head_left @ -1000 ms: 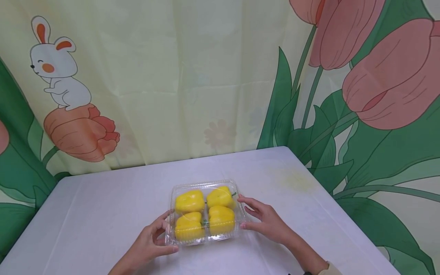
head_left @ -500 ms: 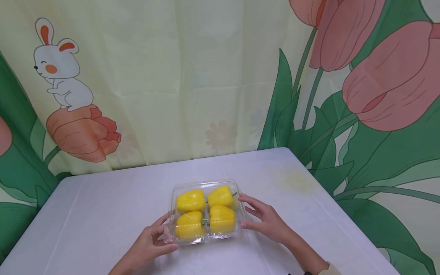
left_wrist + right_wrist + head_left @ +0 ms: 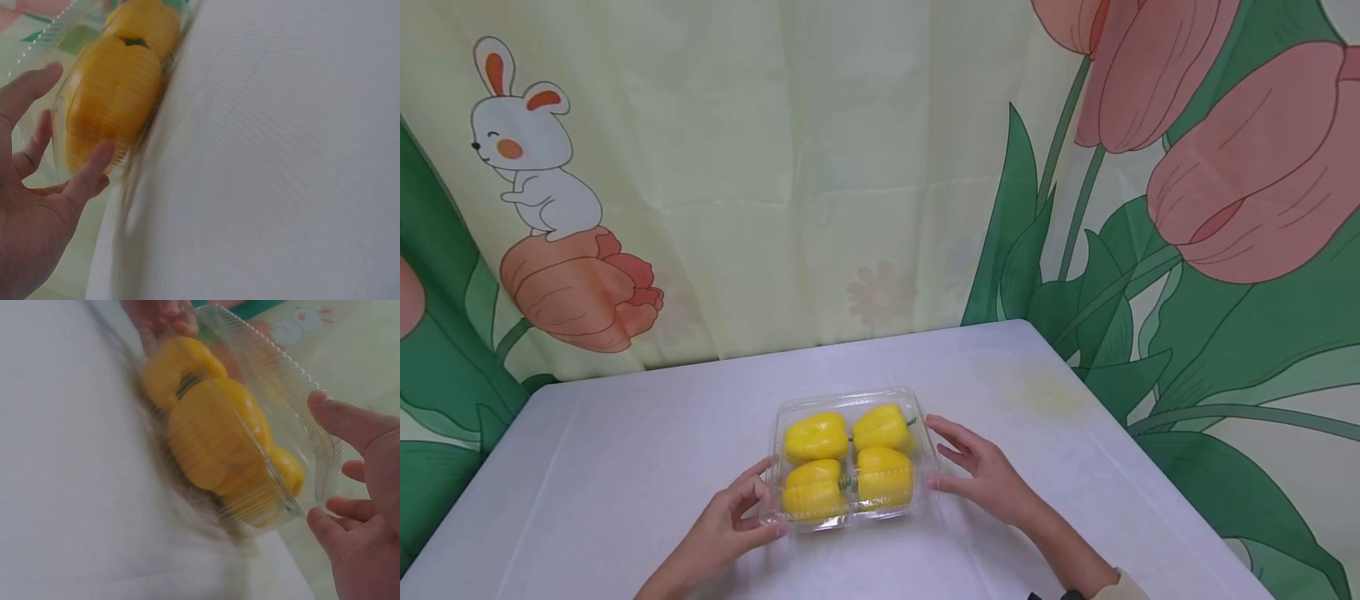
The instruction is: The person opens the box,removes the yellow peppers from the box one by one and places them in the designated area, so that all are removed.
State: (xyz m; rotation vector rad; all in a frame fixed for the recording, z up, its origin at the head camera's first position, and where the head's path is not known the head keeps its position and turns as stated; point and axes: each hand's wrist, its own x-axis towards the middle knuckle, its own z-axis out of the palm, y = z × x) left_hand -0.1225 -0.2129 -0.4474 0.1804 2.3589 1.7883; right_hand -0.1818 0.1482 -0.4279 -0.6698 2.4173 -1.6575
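Note:
A clear plastic clamshell box (image 3: 842,401) holds several yellow bell peppers (image 3: 816,438) with green stems, low over the white table. My left hand (image 3: 727,518) is at its left side, thumb near the front corner and fingers along the side. Those fingers are spread and fairly straight in the left wrist view, one fingertip (image 3: 103,150) against the plastic. On the right side is my right hand (image 3: 983,482), its thumb and fingers stretched toward the box wall. The right wrist view has its fingertips (image 3: 317,399) at the box's ridged edge; firm contact cannot be told.
A white cloth covers the table (image 3: 625,450), with a faint yellowish stain (image 3: 1048,393) at the right. Behind hangs a curtain (image 3: 722,167) printed with a rabbit and tulips.
The box's ridged near edge sits slightly farther up in the head view. My right fingertips have shifted slightly up and right, and my left thumb slightly up. The peppers keep their arrangement.

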